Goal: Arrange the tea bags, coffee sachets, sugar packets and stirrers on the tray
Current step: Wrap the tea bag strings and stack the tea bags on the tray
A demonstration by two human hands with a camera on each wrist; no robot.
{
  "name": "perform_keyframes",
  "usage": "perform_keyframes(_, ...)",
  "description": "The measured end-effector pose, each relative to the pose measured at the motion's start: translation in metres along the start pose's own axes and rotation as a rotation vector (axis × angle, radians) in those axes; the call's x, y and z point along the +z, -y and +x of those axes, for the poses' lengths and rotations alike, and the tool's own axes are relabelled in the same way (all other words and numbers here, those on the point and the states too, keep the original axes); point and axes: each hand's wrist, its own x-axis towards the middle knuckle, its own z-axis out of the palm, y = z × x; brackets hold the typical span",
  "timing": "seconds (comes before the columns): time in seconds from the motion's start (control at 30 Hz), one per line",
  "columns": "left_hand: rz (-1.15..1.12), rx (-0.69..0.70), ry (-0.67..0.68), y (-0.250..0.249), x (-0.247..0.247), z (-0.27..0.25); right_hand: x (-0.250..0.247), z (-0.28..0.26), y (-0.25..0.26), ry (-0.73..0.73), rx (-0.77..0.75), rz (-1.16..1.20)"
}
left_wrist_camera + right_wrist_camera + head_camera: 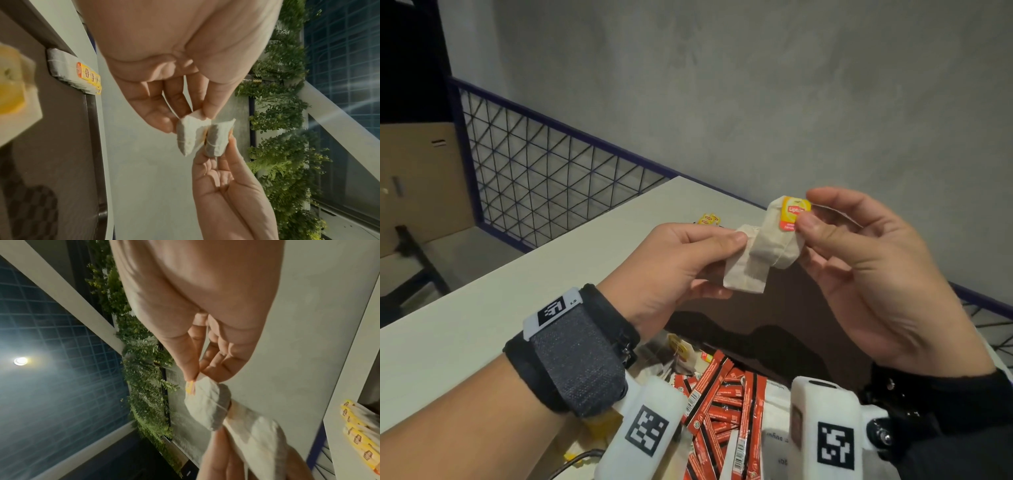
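Above the dark brown tray (808, 325) I hold two paper tea bags that overlap. My left hand (729, 260) pinches the lower tea bag (743, 274) between thumb and fingers. My right hand (810, 210) pinches the upper tea bag (774, 240) at its yellow tag (794, 212). In the left wrist view the two tea bags (191, 136) (218, 141) touch side by side. The right wrist view shows my right hand (195, 374) gripping its tea bag (207, 402). A row of tea bags (78, 76) lies at the tray's far edge. Red coffee sachets (722, 394) are piled below my wrists.
The tray sits on a white table (482, 325) against a grey wall. A wire mesh railing (544, 178) runs along the table's far left side. White packets (777, 411) lie beside the red sachets, and loose tea bags (681, 349) lie under my left wrist.
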Motion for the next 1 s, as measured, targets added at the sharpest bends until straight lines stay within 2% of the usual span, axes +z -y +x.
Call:
perform_keyframes(0.33, 0.026, -0.022, 0.083, -0.001, 0.003, -0.003, 0.007, -0.003, -0.009, 0.030, -0.032, -0.105)
perform_keyframes(0.5, 0.041, -0.013, 0.128, -0.004, 0.004, -0.005, 0.007, -0.004, -0.009, 0.031, -0.026, -0.069)
perform_keyframes(1.0, 0.141, 0.009, -0.082, -0.001, 0.007, 0.000, 0.008, -0.002, -0.010, -0.056, -0.049, -0.006)
